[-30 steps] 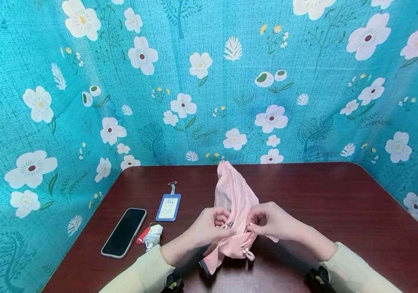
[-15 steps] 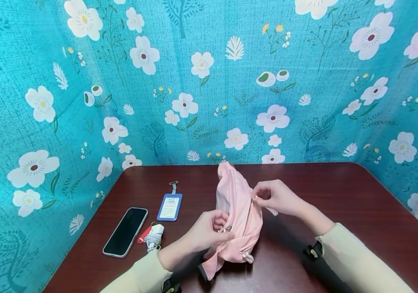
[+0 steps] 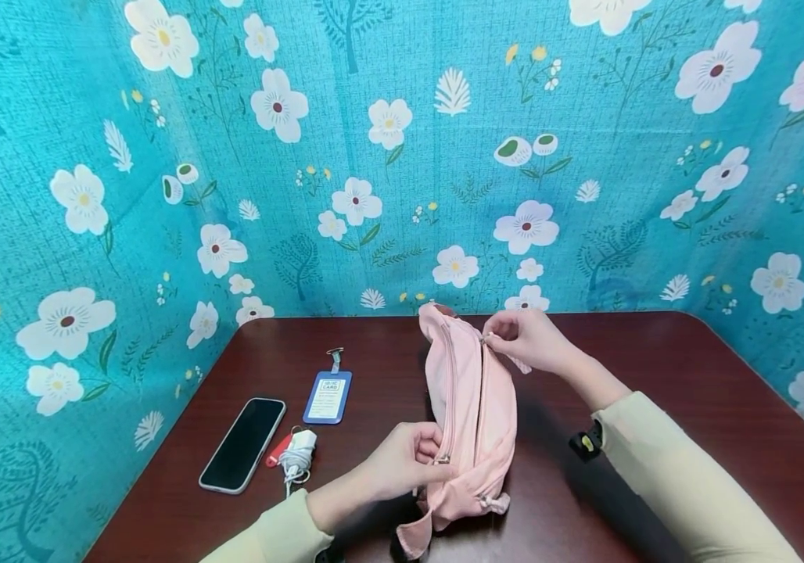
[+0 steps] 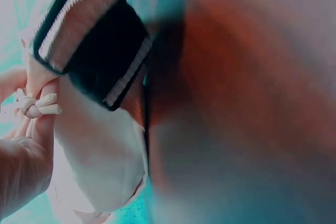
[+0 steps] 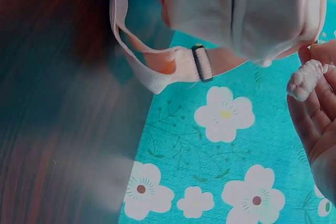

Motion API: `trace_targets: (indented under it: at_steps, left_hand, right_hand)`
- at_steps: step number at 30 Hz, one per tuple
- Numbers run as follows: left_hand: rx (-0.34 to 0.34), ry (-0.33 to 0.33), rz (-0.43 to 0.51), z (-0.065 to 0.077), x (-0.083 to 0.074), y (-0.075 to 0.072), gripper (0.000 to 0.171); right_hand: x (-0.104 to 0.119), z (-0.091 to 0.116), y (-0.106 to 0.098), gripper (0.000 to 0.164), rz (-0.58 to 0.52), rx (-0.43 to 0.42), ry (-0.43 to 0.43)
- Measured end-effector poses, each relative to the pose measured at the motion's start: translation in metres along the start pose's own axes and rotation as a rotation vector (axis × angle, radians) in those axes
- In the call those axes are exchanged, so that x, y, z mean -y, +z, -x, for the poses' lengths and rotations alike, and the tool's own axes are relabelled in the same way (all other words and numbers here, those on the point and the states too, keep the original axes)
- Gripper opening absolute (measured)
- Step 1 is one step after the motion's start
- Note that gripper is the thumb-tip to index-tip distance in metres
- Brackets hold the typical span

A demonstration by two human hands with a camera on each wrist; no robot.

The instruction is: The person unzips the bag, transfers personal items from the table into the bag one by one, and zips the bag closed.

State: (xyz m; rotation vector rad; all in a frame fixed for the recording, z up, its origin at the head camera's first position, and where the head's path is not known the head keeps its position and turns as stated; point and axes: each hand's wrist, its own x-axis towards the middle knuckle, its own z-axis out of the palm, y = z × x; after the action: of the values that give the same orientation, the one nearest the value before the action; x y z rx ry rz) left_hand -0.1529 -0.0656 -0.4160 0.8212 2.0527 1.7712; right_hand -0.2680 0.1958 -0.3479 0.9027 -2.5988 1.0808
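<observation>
A pink waist bag [image 3: 468, 407] lies lengthwise in the middle of the table, two zippers along its upper face. My left hand [image 3: 405, 460] pinches its near left edge beside one zipper's end. In the left wrist view a knotted cord [image 4: 35, 106] shows at the left fingers, and a black buckle [image 4: 107, 51] on a pink strap lies above. My right hand [image 3: 530, 338] pinches the other zipper's pull [image 3: 486, 339] at the bag's far end. That zipper's line shows as a narrow dark gap. A pale knotted cord [image 5: 306, 80] hangs by the right fingers.
Left of the bag lie a phone [image 3: 243, 446], a blue-framed card holder [image 3: 328, 397], a white charger with wound cable [image 3: 298, 456] and a red tag [image 3: 278, 451]. A flowered teal cloth [image 3: 374, 156] hangs behind the dark wooden table [image 3: 620, 352].
My right hand has moved away along the bag with the zipper pull, and a gap line now runs behind it. The left hand keeps its pinch, slightly nearer; the bag lies more stretched out.
</observation>
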Motion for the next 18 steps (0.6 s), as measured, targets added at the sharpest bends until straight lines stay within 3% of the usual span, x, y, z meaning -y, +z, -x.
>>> trace_targets:
  at_steps: [5, 11, 18]
  left_hand:
    - [0.025, -0.01, 0.006, 0.002, 0.003, 0.003, 0.018]
    - [0.075, -0.021, -0.002, 0.003, 0.006, 0.004, 0.02]
    - [0.044, -0.032, -0.022, 0.0, 0.007, 0.002, 0.021]
  right_hand:
    - [-0.008, -0.012, 0.0, 0.004, 0.011, 0.012, 0.047]
    - [-0.023, -0.024, 0.002, 0.004, 0.011, -0.031, 0.107]
    - [-0.033, -0.034, 0.015, 0.005, 0.022, -0.042, 0.155]
